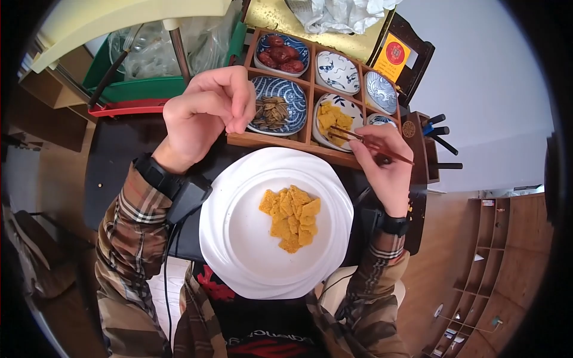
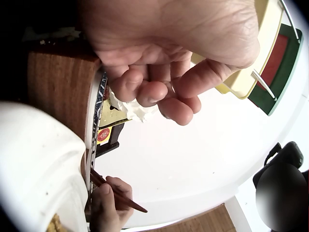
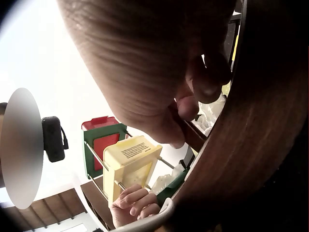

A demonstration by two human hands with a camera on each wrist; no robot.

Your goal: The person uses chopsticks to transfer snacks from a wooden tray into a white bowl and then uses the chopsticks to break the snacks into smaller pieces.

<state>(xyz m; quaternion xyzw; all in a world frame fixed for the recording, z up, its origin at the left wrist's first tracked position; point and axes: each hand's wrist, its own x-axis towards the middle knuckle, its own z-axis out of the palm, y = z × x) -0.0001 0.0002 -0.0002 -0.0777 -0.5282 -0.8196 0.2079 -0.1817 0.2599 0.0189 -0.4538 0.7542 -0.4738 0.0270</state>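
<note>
My right hand (image 1: 387,167) grips a pair of dark red chopsticks (image 1: 400,157). Their tips reach among yellow crisp-like pieces (image 1: 327,116) in a leaf-patterned bowl (image 1: 353,110). More such pieces (image 1: 290,216) lie heaped on a large white plate (image 1: 216,209) at the front. My left hand (image 1: 205,108) hovers by a blue-patterned bowl (image 1: 292,95) of striped seeds (image 1: 272,113); in the left wrist view its fingers (image 2: 153,92) hang loosely curled, with nothing seen between them. In the right wrist view, my right hand (image 3: 145,63) hides most of the chopsticks.
A divided wooden box (image 1: 280,143) holds the bowls, including one of red dates (image 1: 279,55) and an empty-looking fish-patterned one (image 1: 337,70). A green bin (image 1: 101,83) with plastic bags stands left. Black-handled utensils (image 1: 439,131) stick out of a wooden holder at right.
</note>
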